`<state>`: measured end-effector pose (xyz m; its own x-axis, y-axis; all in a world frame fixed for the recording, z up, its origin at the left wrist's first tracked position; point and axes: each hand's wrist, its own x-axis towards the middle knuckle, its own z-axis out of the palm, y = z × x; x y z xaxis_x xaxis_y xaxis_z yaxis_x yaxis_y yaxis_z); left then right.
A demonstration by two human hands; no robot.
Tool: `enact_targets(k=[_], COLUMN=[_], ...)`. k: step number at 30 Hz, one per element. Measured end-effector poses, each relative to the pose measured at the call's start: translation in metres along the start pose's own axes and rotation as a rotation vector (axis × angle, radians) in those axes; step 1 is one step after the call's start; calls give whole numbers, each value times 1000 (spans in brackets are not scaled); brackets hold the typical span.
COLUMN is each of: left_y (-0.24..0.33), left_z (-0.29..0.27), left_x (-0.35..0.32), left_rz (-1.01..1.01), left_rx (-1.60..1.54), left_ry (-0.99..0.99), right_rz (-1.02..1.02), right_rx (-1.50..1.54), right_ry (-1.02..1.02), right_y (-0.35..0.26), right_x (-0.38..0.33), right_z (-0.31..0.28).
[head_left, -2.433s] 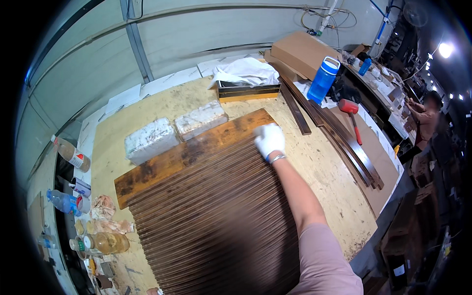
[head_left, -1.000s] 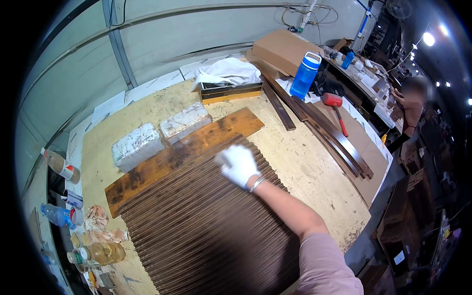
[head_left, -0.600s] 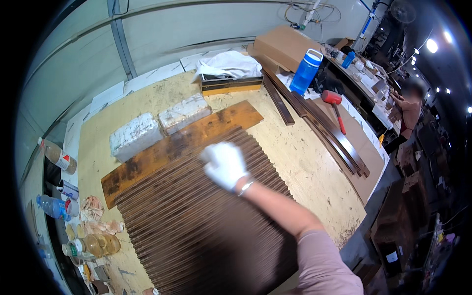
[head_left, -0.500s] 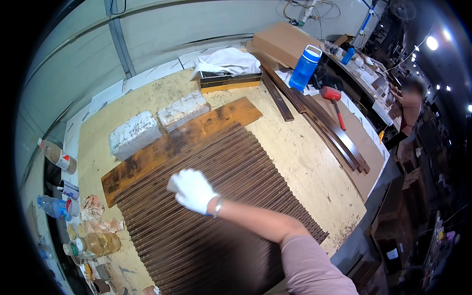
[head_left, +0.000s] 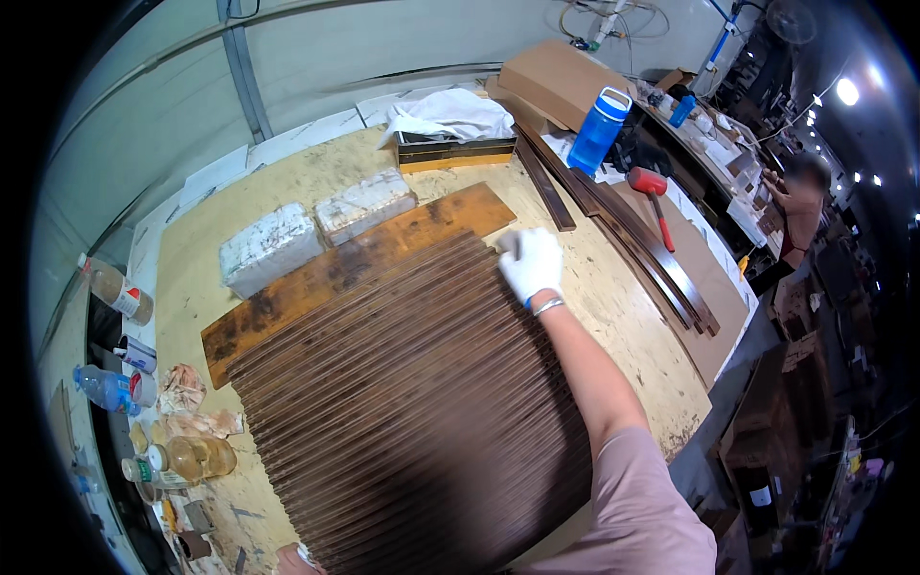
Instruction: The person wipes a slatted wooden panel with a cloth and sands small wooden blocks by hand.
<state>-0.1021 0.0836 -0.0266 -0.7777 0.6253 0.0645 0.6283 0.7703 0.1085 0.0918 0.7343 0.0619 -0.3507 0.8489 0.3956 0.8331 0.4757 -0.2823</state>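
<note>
At the lower edge of the frame, the left hand (head_left: 299, 561) is mostly cut off; a few fingertips show beside the lower left side of the dark wooden slats, and I cannot tell how far they close or whether they grip anything. The slats (head_left: 383, 383) lie side by side across the centre, their bottom part leaving the frame, with a blurred dark patch over the lower middle. Near their upper right corner, the white-gloved right hand (head_left: 532, 266) has its fingers curled; whether anything is pinched under them is hidden.

The pale, stained worktop (head_left: 623, 331) fills the middle, with a light panelled wall (head_left: 364, 38) behind. At right, the room darkens, and a co-worker (head_left: 797, 211) stands at another bench, face blurred.

Toward the upper middle, a black-and-yellow box (head_left: 458, 161) carries a white cloth (head_left: 455, 115) that covers most of its inside. A blue bottle (head_left: 599, 136) stands right of it. At lower left, a clear jar (head_left: 209, 458) lies on its side, holding yellowish liquid.
</note>
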Motion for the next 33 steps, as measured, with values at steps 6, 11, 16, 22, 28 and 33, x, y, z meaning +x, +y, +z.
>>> enact_targets(k=[6,11,16,22,28,33], left_y=[-9,-7,-5,-5,7,8], left_z=[10,9,3,2,-11,-11], left_x=[1,-2,-3,-6,11,3], left_rz=[19,9,-19,-1,-1,-28], left_rx=[13,-1,19,20,15,-49], left_ry=[14,0,-49,-14,-52,-30], right_rz=[-426,147,111,-184,-463,-210], right_rx=[107,-167,-112,107,542,348], right_ry=[-183,-138,-132,-365,-402,-253], right_y=[-70,9,-20,-167,-274,-185], right_x=[-29,27,12,-67,-148,-61], right_z=[39,13,3,28,45,17])
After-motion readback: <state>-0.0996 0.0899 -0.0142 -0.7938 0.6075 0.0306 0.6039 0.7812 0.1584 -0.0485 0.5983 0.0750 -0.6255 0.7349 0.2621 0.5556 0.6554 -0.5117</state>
